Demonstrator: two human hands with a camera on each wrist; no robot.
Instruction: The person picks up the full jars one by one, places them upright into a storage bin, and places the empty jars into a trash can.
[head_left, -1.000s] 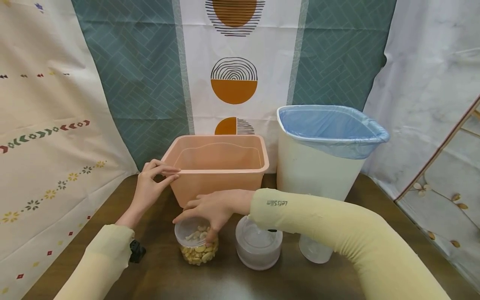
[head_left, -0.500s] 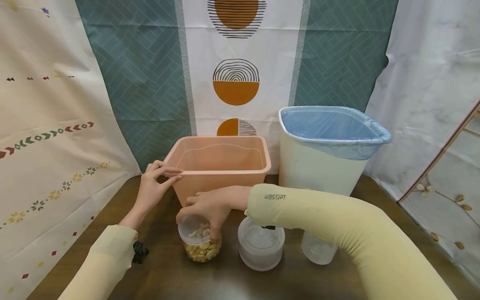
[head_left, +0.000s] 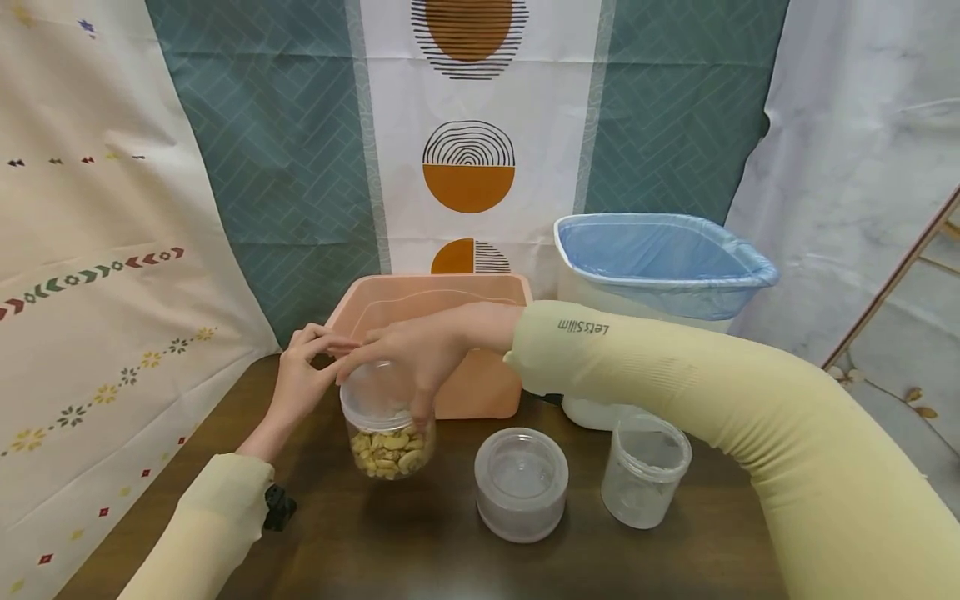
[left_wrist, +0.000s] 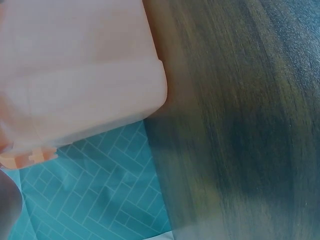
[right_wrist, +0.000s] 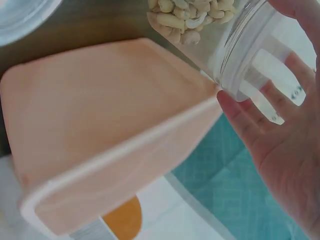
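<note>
My right hand (head_left: 423, 350) grips a clear screw-top jar (head_left: 390, 450) of cashew nuts by its lid (right_wrist: 245, 55), fingers and thumb spread around the rim. The jar hangs above the table, before the front left of a peach plastic bin (head_left: 480, 392). In the right wrist view, the cashews (right_wrist: 192, 15) lie in the jar's lower part. My left hand (head_left: 300, 371) pinches the bin's left front rim, thumb outside and fingers over the edge. The left wrist view catches the bin's side (left_wrist: 80, 70) and little of the hand.
A low, clear round container (head_left: 521, 492) stands on the dark wood table (head_left: 450, 567). Right of it is a clear jar without a lid (head_left: 645, 483). A white trash can with a blue liner (head_left: 660, 250) stands behind, partly hidden by my right sleeve (head_left: 675, 367).
My right hand has lifted the cashew jar off the table, up and toward the bin. The lidless jar now shows from behind the sleeve. My left hand stays at the bin's rim.
</note>
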